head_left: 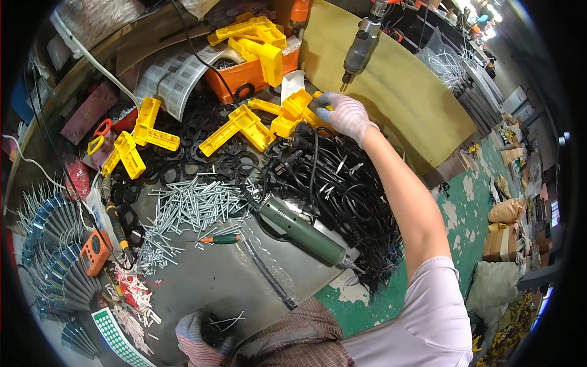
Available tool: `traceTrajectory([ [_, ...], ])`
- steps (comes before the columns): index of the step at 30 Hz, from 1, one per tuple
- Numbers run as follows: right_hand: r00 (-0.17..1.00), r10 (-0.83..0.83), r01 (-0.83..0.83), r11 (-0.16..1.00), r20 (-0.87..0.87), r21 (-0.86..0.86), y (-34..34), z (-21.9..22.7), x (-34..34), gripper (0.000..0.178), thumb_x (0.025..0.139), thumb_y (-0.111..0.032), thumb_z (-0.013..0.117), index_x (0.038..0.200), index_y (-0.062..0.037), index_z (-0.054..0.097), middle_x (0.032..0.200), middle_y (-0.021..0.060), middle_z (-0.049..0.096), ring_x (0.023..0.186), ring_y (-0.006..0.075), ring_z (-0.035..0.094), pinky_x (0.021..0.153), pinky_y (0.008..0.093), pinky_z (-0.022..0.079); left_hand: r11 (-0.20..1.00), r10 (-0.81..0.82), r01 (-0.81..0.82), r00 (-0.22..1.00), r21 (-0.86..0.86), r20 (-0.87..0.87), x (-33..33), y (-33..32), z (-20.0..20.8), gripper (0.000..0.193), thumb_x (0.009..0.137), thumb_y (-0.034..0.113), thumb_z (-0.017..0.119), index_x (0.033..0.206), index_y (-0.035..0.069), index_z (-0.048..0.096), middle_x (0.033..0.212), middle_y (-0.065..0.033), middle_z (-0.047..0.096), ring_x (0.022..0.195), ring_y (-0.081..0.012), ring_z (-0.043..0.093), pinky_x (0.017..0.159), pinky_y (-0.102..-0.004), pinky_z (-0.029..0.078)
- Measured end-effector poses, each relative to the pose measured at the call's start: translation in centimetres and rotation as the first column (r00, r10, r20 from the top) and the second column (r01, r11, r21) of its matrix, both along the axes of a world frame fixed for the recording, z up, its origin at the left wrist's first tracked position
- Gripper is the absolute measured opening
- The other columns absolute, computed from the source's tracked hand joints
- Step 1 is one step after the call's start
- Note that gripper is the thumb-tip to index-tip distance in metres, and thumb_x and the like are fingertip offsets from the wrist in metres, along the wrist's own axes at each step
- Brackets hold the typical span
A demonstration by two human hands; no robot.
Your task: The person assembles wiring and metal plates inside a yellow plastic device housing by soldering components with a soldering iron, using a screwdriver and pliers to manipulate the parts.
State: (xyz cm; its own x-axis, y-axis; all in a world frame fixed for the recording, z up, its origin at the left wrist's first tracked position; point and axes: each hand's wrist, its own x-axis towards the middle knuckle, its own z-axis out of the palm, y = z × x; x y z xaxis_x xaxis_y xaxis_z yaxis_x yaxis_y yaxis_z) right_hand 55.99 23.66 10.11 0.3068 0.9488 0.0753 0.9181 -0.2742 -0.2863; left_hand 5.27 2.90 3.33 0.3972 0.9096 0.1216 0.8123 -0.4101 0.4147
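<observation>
My right hand (348,116), in a striped glove with grey fingertips, reaches to the back of the bench, its fingers closed round the end of a yellow plastic housing (298,105). Other yellow housings (241,127) lie just left of it, above black ring-shaped parts (183,160). Low at the front edge, my left hand (197,344), gloved alike, is curled beside a dark object (214,333) with thin pale wires sticking out. That object is partly hidden, and its kind cannot be made out.
A green electric screwdriver (302,233) lies beside a heap of black power cords (342,189). Long screws (195,205) are piled mid-bench near a green-handled screwdriver (221,239). An orange bin (223,85) holds more housings. A power driver (362,49) hangs above my right hand. An orange meter (95,252) stands left.
</observation>
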Motion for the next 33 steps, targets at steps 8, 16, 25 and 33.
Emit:
traceTrajectory([
  [8, 0.976, 0.211, -0.204, 0.970, 0.050, -0.130, 4.5, -2.9, 0.2, 0.054, 0.079, -0.043, 0.066, 0.120, -0.0089, 0.059, 0.117, 0.0141, 0.064, 0.108, 0.0322, 0.060, 0.093, 0.0457, 0.044, 1.000, 0.027, -0.027, 1.000, 0.001, 0.001, -0.2, -0.1, -0.1, 0.082, 0.053, 0.030, 0.086, 0.123, 0.002, 0.054, 0.116, -0.0190, 0.058, 0.109, -0.0396, 0.052, 0.096, -0.0480, 0.042],
  [16, 0.928, 0.311, -0.332, 0.941, 0.207, 0.072, 3.9, -0.2, -2.2, 0.043, 0.076, -0.019, 0.069, 0.118, -0.0129, 0.062, 0.103, 0.0155, 0.066, 0.098, 0.0331, 0.063, 0.085, 0.0415, 0.050, 0.998, 0.047, -0.049, 0.998, -0.032, -0.036, -0.3, -0.5, -0.3, 0.083, 0.055, 0.035, 0.084, 0.124, 0.002, 0.054, 0.117, -0.0185, 0.058, 0.111, -0.0395, 0.052, 0.096, -0.0485, 0.041],
  [25, 0.865, 0.223, -0.330, 0.928, -0.449, -0.174, 5.5, -0.4, -1.4, 0.046, 0.077, -0.016, 0.073, 0.121, -0.0084, 0.061, 0.094, 0.0032, 0.070, 0.083, 0.0147, 0.062, 0.076, 0.0302, 0.049, 0.997, -0.035, 0.035, 0.999, 0.066, 0.002, -0.9, -0.5, -1.0, 0.083, 0.058, 0.039, 0.079, 0.126, 0.005, 0.046, 0.114, -0.0170, 0.055, 0.102, -0.0370, 0.053, 0.090, -0.0482, 0.043],
  [33, 0.087, 0.313, -0.322, 0.907, -0.946, 0.270, 2.9, 4.5, -0.6, 0.043, 0.082, -0.016, 0.074, 0.121, -0.0063, 0.059, 0.103, 0.0023, 0.065, 0.088, 0.0143, 0.062, 0.079, 0.0313, 0.052, 0.994, -0.038, 0.033, 0.998, 0.105, 0.042, -1.0, -0.6, -0.7, 0.082, 0.057, 0.038, 0.079, 0.125, 0.007, 0.047, 0.112, -0.0155, 0.054, 0.105, -0.0350, 0.051, 0.090, -0.0473, 0.044],
])
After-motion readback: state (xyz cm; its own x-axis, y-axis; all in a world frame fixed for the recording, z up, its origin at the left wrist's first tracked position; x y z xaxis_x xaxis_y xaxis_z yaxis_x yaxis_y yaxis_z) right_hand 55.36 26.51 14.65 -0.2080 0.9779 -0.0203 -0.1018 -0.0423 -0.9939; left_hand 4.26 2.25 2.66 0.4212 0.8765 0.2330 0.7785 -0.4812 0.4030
